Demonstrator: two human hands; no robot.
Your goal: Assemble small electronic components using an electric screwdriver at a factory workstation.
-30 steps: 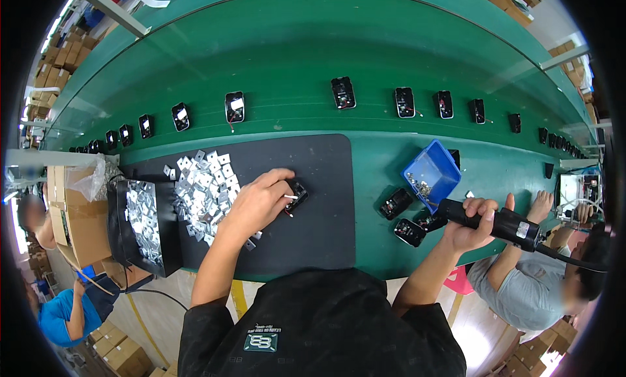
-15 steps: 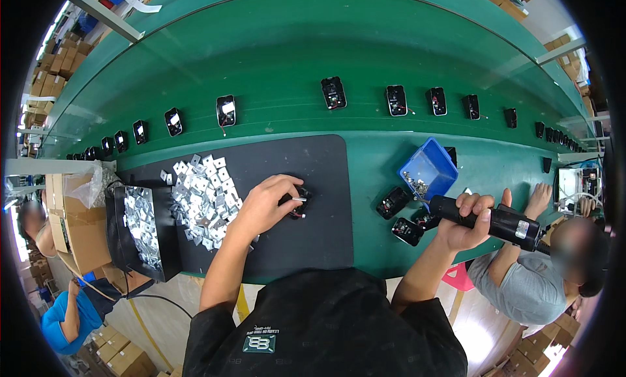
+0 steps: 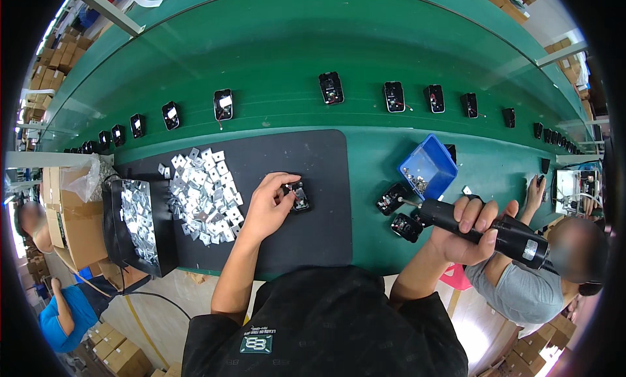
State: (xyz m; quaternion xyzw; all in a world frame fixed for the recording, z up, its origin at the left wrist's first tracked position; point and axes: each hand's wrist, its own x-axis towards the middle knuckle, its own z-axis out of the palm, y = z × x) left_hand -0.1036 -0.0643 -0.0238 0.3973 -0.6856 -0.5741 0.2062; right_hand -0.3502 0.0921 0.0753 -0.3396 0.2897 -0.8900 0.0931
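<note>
Mat (image 3: 329, 237) clear right of case (image 3: 301, 202) (bin (image 3: 435, 160) beyond).

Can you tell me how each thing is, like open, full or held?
Left hand: bent, fingers at a black case
That black case: open, insides showing
Right hand: wrapped around the power screwdriver
Power screwdriver: held; can't tell if it's running
Blue bin: open, small metal bits inside
Black box: open, holding many metal plates
Plate pile: loose, heaped
</note>
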